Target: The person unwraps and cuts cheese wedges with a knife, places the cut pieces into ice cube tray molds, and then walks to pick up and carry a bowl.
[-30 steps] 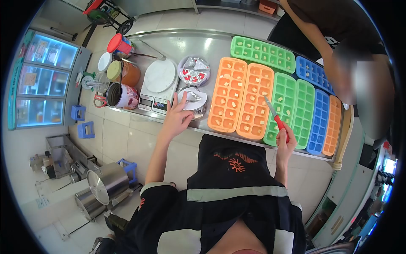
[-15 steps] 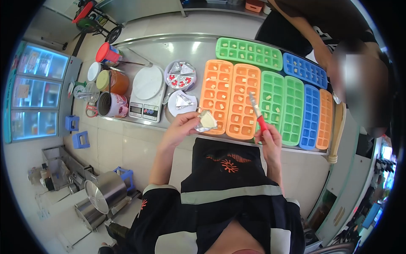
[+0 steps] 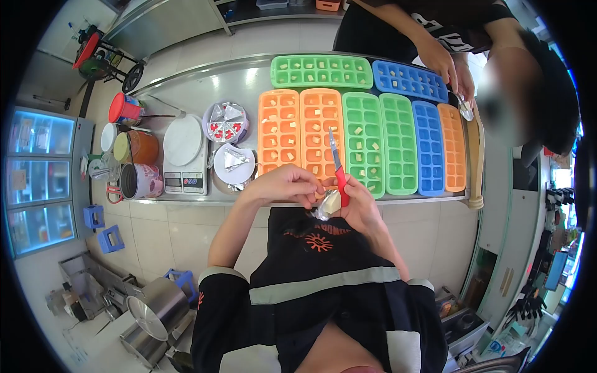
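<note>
My left hand is closed, its fingertips pinched at the peeled-back foil of a pale cheese wedge. The wedge is close to my apron, between both hands, and partly covered by fingers. My right hand grips a red-handled knife, blade pointing up and away over the trays. Its fingers also come against the wedge; whether they bear its weight I cannot tell. Just beyond are two orange ice cube trays with small pale cubes in many compartments. A green tray beside them holds several cubes.
On the left stand a kitchen scale, a white plate with a foil wedge, a round box of wrapped wedges and several jars. More green, blue and orange trays lie right and behind. A co-worker's hands work at the far right corner.
My hands have come together, with the cheese wedge brought down and right toward my apron. The knife has moved toward the wedge, blade still upward. The view has shifted right.
</note>
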Available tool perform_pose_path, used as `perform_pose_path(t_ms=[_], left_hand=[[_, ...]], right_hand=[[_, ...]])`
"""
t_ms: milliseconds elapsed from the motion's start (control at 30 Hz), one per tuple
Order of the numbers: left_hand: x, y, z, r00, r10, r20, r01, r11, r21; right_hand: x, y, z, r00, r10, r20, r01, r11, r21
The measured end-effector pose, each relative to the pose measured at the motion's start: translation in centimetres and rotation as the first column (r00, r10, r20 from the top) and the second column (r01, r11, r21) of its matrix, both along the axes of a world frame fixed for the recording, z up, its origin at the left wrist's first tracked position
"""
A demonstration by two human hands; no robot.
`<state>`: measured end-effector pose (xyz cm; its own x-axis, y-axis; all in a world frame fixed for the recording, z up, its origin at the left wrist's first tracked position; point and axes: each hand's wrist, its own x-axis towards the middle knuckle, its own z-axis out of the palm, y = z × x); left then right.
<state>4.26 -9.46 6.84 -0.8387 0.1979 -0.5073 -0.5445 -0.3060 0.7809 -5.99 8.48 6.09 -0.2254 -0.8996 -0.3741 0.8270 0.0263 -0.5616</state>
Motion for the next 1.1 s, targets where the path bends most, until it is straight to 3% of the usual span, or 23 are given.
perform_pose_path(t_ms=[67,133,167,233,367,433,500,633,767,833,967,1033,1067,1100], left_hand=[[-0.3,0.4,-0.9,1.000,0.020,-0.018,-0.020,1.000,-0.015],[-0.8,1.2,-2.2,0.958,0.281,0.053,-0.283,0.959,0.025],[-1.0,1.8,-2.6,0.961,0.271,0.052,-0.272,0.962,0.024],[-1.1,3.7,-3.7,0.801,0.591,0.100,-0.596,0.802,0.037],[-0.3,8.2,-6.4,0.669,0.739,-0.081,-0.717,0.671,0.188],[-0.3,9.8,-7.4,0.685,0.711,-0.157,-0.668,0.699,0.253],[-0.8,10.8,-7.4,0.757,0.574,-0.313,-0.582,0.810,0.077],[-1.6,10.5,-8.3,0.738,0.567,-0.367,-0.626,0.777,-0.060],[-2.1,10.4,-7.9,0.694,0.634,-0.342,-0.678,0.735,-0.014],[-2.4,10.3,-7.4,0.643,0.765,-0.015,-0.718,0.610,0.335],[-2.4,9.6,-5.5,0.663,0.742,0.097,-0.704,0.574,0.419],[-2.4,9.4,-4.9,0.639,0.753,0.155,-0.735,0.539,0.411],[-2.3,9.2,-4.8,0.640,0.752,0.155,-0.734,0.540,0.411],[-2.3,8.9,-4.6,0.659,0.728,0.187,-0.728,0.557,0.400]], right_hand=[[-0.1,0.4,-0.2,0.999,-0.042,0.008,0.042,0.999,0.017],[-0.3,0.6,-0.7,0.996,-0.087,0.029,0.081,0.983,0.165],[-0.3,0.7,-0.8,0.995,-0.098,0.028,0.092,0.982,0.163],[-0.5,0.8,-0.9,0.970,-0.232,0.076,0.208,0.949,0.237],[-0.6,1.1,-1.6,0.909,-0.406,0.089,0.377,0.895,0.240],[-0.6,1.0,-1.6,0.862,-0.495,0.109,0.467,0.860,0.206],[-0.4,0.8,-2.0,0.848,-0.523,0.089,0.498,0.843,0.205],[-0.2,0.6,-1.4,0.842,-0.535,0.070,0.513,0.835,0.198],[0.0,0.7,-0.9,0.842,-0.527,0.115,0.497,0.841,0.213],[-0.1,1.1,-1.3,0.856,-0.514,0.056,0.495,0.847,0.195],[-0.8,2.5,-1.8,0.878,-0.475,-0.051,0.471,0.844,0.255],[-1.5,3.8,-2.5,0.904,-0.284,-0.318,0.369,0.895,0.251],[-1.7,4.1,-2.4,0.847,-0.280,-0.452,0.417,0.876,0.240],[-2.2,4.6,-2.2,0.847,-0.280,-0.452,0.418,0.876,0.241]])
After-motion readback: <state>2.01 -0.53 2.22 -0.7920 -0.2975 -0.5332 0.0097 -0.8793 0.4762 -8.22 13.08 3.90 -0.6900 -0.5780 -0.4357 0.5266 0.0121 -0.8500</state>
